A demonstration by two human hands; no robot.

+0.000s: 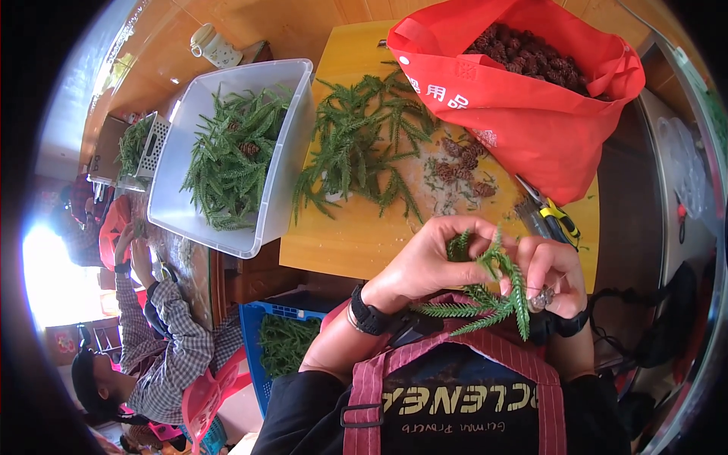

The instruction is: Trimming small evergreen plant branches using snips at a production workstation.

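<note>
A fir-like sprig [503,307] is pinched by the left fingers [464,271], seemingly for steadiness, a brownish piece [541,299] by the right fingers [541,259]; loose pinecones [447,173] are set handily at twelve o'clock

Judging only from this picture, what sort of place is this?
Likely a small craft workshop: a tub of green sprigs, a bag of pine cones, and another person at a second table.

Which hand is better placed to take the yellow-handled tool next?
Probably the right hand: it is nearer to the yellow-handled tool. The left hand is farther away, at the green sprig. Both look occupied, however.
</note>
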